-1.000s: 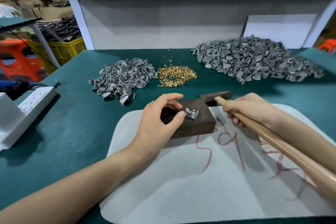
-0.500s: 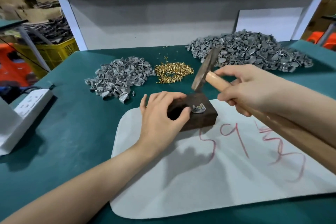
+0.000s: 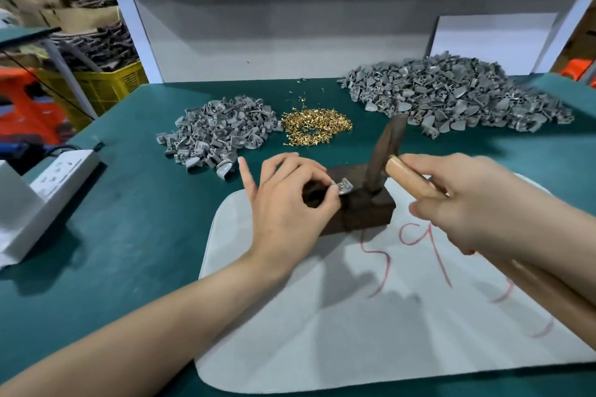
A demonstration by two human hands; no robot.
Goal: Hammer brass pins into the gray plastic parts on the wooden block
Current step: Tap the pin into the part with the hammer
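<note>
Pinching gray part [image 3: 344, 186] (small, glossy) on dark wooden block [image 3: 364, 213]: left hand [image 3: 287, 206]; right hand [image 3: 458, 200] grips hammer [image 3: 383, 155].

Left hand [image 3: 287, 209] pinching gray part [image 3: 343, 186], little finger splayed, right hand [image 3: 461, 200] curled round hammer handle [image 3: 400, 171]

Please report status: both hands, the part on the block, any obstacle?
Left hand pinches gray part on wooden block. Right hand grips hammer, head low beside the part. Only the pinching hand crowds it.
</note>
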